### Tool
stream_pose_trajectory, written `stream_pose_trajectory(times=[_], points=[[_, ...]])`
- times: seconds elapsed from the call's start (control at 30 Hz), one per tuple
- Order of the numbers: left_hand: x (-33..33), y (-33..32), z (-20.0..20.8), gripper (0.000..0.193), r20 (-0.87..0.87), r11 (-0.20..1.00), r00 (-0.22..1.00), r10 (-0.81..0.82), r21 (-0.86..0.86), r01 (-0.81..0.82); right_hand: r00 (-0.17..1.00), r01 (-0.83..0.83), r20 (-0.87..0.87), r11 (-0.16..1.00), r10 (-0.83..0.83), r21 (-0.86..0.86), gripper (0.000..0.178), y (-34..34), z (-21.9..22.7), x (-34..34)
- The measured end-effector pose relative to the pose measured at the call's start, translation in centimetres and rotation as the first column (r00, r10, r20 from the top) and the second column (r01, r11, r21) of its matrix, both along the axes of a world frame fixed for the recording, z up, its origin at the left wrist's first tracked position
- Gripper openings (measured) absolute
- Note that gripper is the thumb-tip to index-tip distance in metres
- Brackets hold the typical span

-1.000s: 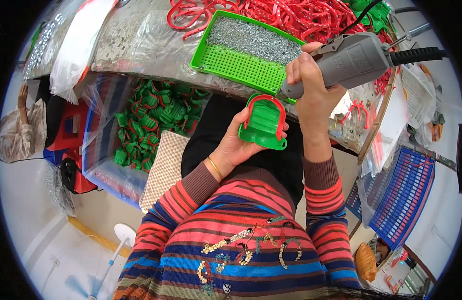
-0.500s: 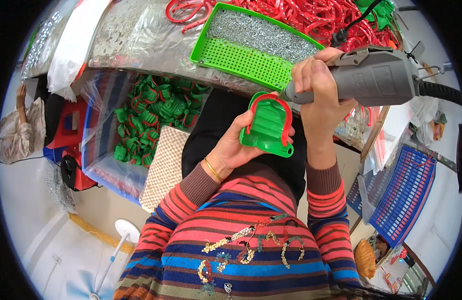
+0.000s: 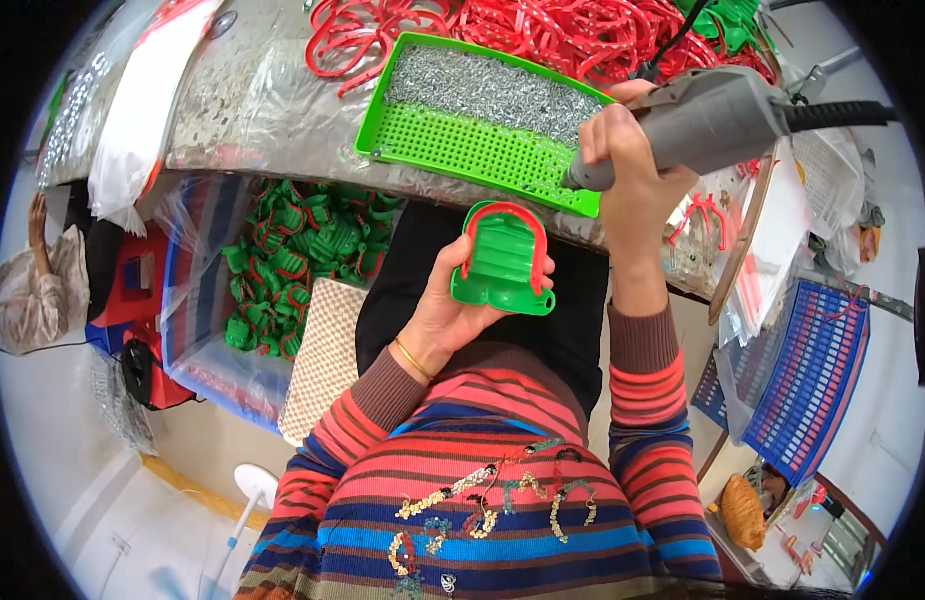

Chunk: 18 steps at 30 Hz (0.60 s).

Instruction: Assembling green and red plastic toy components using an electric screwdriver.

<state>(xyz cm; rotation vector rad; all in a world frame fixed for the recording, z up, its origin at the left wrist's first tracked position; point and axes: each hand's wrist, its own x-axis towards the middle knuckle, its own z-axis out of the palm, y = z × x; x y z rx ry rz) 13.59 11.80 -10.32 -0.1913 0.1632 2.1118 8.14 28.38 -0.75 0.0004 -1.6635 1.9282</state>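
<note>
My left hand (image 3: 445, 297) grips a green plastic scoop-shaped part (image 3: 505, 256) with a red curved strip (image 3: 539, 238) set round its inner edge. It is held over my lap, its hollow side facing up. My right hand (image 3: 631, 160) is wrapped round a grey electric screwdriver (image 3: 718, 125). The tool's tip points down at the near right corner of a green perforated tray (image 3: 453, 135), apart from the green part. Small silver screws (image 3: 493, 88) fill the tray's far half. Whether a screw sits on the tip is too small to tell.
Red strips (image 3: 553, 35) are heaped behind the tray on the worktable (image 3: 253, 110). To my left, a plastic-lined bin (image 3: 198, 340) holds many assembled green-and-red parts (image 3: 298, 255). A blue basket (image 3: 808, 375) stands at right. Another person's arm (image 3: 41, 235) shows far left.
The screwdriver has come away from the green part and up to the tray's corner. My left hand has drawn the part slightly left and nearer to me.
</note>
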Motion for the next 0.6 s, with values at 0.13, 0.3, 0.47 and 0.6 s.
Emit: stream_pose_trajectory(times=[0.13,0.3,0.47,0.6], points=[[-0.4,0.2,-0.3,0.071,0.008,1.000,1.000,-0.008,0.011,0.008,0.998,0.052,0.042,0.997,-0.055,0.061,0.014,-0.1,-1.6,-0.7],[-0.3,0.4,-0.2,0.071,0.003,1.000,1.000,0.018,-0.013,-0.018,0.996,0.051,0.072,0.997,-0.055,0.060,0.014,-0.4,-2.2,-1.0],[-0.4,0.4,-0.6,0.072,-0.001,1.000,1.000,0.009,0.023,-0.009,0.996,0.049,0.076,0.996,-0.055,0.078,0.013,-0.5,-2.5,-1.1],[-0.5,0.4,-0.6,0.072,0.003,0.999,1.000,0.007,0.038,-0.007,0.995,0.053,0.074,0.995,-0.059,0.080,0.013,-0.5,-2.8,-1.2]])
